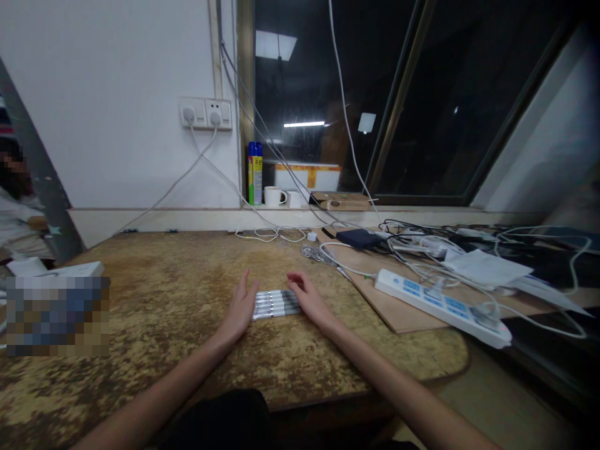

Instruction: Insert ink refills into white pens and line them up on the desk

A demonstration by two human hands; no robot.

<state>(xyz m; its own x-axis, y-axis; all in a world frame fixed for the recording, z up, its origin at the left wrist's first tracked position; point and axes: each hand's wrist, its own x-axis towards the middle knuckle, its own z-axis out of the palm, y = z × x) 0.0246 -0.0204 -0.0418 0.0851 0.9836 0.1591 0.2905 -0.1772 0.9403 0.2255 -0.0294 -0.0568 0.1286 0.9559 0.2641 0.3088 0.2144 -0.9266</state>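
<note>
A row of several white and grey pens [276, 303] lies side by side on the worn brown table [169, 300]. My left hand [241, 307] rests flat against the left ends of the pens, fingers stretched out. My right hand [309, 299] lies against their right ends, fingers extended and slightly curled over the top. Both hands press the pens between them from either side; neither hand grips anything.
A white power strip [440, 306] with tangled cables lies on a board at the right. On the sill stand a spray can [255, 173] and a white mug [273, 196]. A wall socket [205, 114] is above. A person sits at the far left edge.
</note>
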